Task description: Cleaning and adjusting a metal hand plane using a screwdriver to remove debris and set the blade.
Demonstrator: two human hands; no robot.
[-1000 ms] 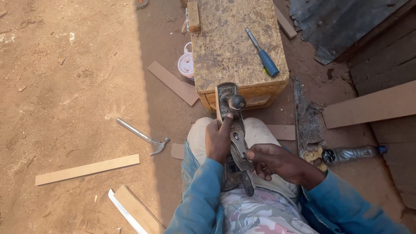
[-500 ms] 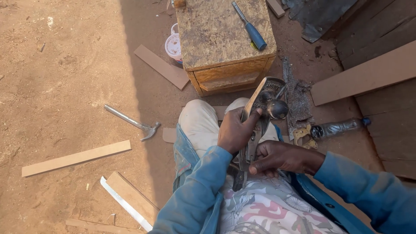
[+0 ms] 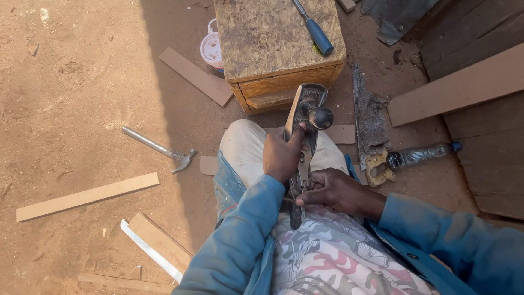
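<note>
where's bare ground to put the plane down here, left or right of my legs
Left is freer: open dirt stretches beyond the hammer and above the long wood strip. The wooden box top is bare left of the screwdriver. Right is crowded: saw, plastic bottle and boards lie close together.

Blue-handled screwdriver (image 3: 314,28); grey metal plane (image 3: 303,139); blue sleeves (image 3: 240,246).

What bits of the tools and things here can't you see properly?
- Metal hand plane, head view: its middle is covered by the left hand and right hand, so its blade cannot be seen.
- White plastic tub: partly hidden behind the chipboard box.
- Blue-handled screwdriver: its tip is cut off by the top edge.
- Rusty handsaw: its teeth are too small to tell.
</note>
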